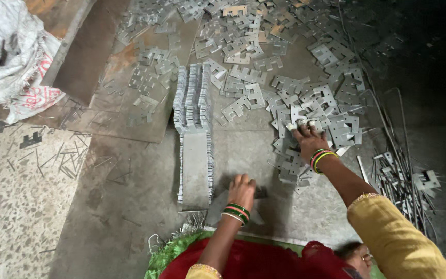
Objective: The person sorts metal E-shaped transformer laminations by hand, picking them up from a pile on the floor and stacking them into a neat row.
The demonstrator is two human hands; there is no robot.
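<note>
The right hand [308, 137] pinches a stamped metal plate [291, 125] from the loose heap [305, 103] on the floor, and its sharp edges could cut bare fingers. The left hand [241, 190] lies flat, seemingly on a plate, by the near end of the long packed stack [194, 134]; a knock could topple that row.

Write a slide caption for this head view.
Right hand reaches into loose metal plates; left hand rests by a stacked row.
</note>
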